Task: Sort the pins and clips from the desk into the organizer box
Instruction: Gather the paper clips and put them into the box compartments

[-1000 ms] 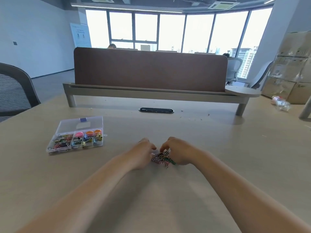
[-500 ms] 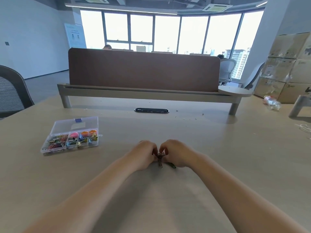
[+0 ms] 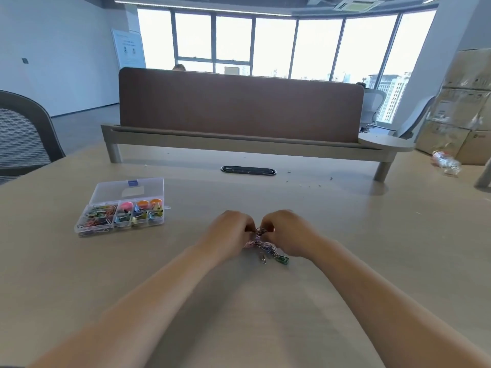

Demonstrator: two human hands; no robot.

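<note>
We've drawn the clips (image 3: 261, 244) into one clump | left hand (image 3: 228, 232), right hand (image 3: 285, 231) both pinching it | organizer box (image 3: 114, 191) next.

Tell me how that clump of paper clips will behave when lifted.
The clump of paper clips looks tangled, so it probably lifts together but sags. Stray clips lie loose beside it, so more may drop. Thin wire: likely light.

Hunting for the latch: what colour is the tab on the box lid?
The tab is blue; head view shows it.
</note>
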